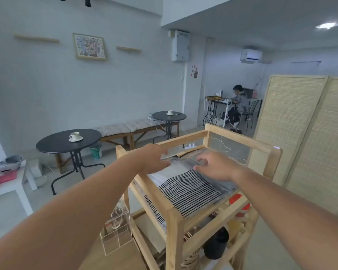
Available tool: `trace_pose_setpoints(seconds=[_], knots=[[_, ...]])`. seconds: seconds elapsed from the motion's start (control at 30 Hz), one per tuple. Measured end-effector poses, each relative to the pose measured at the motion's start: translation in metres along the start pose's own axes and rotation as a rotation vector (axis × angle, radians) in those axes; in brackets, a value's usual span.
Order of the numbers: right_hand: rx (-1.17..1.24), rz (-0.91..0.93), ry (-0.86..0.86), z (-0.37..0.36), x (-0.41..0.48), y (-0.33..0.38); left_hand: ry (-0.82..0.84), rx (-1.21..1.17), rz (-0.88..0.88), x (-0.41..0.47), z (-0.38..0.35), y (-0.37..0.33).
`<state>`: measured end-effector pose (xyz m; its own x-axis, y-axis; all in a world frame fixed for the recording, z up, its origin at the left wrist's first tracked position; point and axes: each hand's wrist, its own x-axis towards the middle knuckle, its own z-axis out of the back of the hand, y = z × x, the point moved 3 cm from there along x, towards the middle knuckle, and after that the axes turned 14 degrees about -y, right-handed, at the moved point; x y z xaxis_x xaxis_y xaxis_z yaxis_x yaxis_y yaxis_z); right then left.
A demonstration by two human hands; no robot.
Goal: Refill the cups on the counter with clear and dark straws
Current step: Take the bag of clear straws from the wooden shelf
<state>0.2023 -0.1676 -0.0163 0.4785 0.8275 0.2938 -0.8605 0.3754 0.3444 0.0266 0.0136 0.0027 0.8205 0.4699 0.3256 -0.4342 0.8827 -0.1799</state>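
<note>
On the top shelf of a wooden rack [171,209] lie flat plastic packs of straws. The near pack of dark straws [191,193] shows as black stripes. A paler pack of clear straws [176,169] lies further back under my hands. My left hand [154,158] reaches over the rack's left rail, fingers spread and touching the far end of the packs. My right hand [214,165] rests on top of the packs, fingers curled at the plastic's edge. I cannot tell whether either hand grips a pack. No cups for straws are in view.
A woven folding screen [300,129] stands right of the rack. Two round black tables [67,142] with coffee cups and a bench stand to the left. A clear box [117,228] sits beside the rack. Lower shelves hold a black container [215,243] and red-lidded jar [240,205]. A person sits far back.
</note>
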Motion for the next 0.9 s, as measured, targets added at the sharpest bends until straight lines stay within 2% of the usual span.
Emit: trace_pose_setpoints(seconds=[0.13, 0.33, 0.6, 0.9], knots=[[-0.004, -0.039, 0.112, -0.021, 0.001, -0.006, 0.066, 0.058, -0.001, 0.004, -0.010, 0.002], [0.025, -0.094, 0.131, -0.041, 0.007, -0.006, 0.053, 0.049, 0.034, 0.008, -0.011, 0.000], [0.190, -0.298, 0.031, -0.049, 0.019, -0.001, -0.030, 0.021, 0.074, 0.005, -0.001, 0.000], [0.332, -0.318, -0.070, -0.002, 0.018, 0.004, -0.145, -0.087, 0.195, -0.004, 0.022, 0.000]])
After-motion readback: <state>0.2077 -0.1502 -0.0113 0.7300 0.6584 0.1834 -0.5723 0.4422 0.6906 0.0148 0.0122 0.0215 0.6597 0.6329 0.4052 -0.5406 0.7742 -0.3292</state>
